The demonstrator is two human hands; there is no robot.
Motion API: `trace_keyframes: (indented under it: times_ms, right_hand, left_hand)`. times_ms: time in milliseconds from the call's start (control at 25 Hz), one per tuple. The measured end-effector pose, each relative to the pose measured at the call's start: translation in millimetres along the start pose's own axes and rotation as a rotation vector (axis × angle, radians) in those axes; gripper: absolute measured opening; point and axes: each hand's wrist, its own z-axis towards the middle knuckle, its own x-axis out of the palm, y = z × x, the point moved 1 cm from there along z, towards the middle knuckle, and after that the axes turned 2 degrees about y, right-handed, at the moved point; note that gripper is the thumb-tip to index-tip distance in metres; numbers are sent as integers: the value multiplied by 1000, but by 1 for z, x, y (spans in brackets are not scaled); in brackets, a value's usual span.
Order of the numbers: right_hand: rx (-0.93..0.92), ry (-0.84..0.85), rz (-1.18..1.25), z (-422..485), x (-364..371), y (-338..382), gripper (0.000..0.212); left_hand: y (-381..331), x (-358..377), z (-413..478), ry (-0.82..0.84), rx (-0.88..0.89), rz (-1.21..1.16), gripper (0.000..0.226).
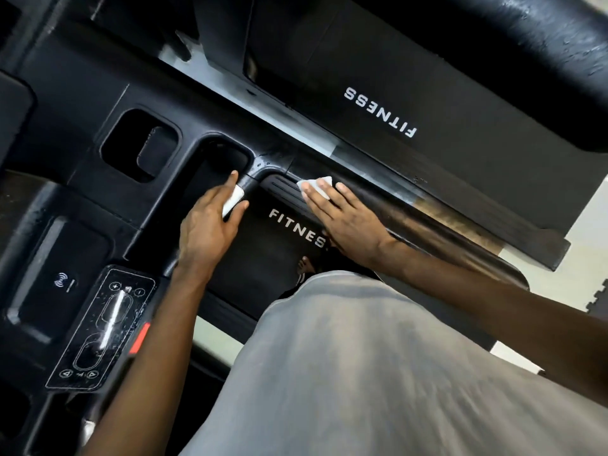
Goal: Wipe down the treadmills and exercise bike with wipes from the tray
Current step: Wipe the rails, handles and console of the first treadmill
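Head view: a person leans over a treadmill console (82,133) with a wipe in each hand. The left hand (207,225) holds the left wipe (232,202) against the short black bar (249,183) where the console meets the handrail (427,222), fingers laid over the bar and wipe and the thumb closing in from the side. The right hand (345,218) lies flat on the handrail, fingers straight and close together, and presses the right wipe (316,187) onto it; only the wipe's far edge shows past the fingertips. Below the hands runs the belt (263,258), lettered FITNESS. A second treadmill (427,143) stands just beyond the handrail.

The job looks to be in its middle stretch on the near treadmill, at the rail joint. The control panel (98,327) carries specks and streaks, though whether that is cleaning fluid or dirt cannot be told. Nothing shows whether the second treadmill has been wiped. The exercise bike and the tray are out of view.
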Motion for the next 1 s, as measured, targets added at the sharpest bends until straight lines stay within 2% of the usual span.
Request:
trace_keyframes:
  times_ms: [160,280,480,640,800,1000]
  right_hand:
    - [18,53,-303,16,4,21,75]
    - [-21,108,-523,11,2,14,69]
    - [-112,416,-901,-18,26,16,63]
    - [-86,599,-1031,-18,38,25,69]
    - [-65,577,-1108,15,34,27,71]
    - [-114,433,-1136,36,8,21,70]
  left_hand:
    - [3,4,2,-4,23,27,55]
    - [7,6,2,-11,44,31,56]
    - [7,9,-1,-58,80,52,56]
    - [7,12,-1,-86,101,80,56]
    - [8,10,-4,-85,98,61,55]
    - [3,9,-7,-109,80,55,54]
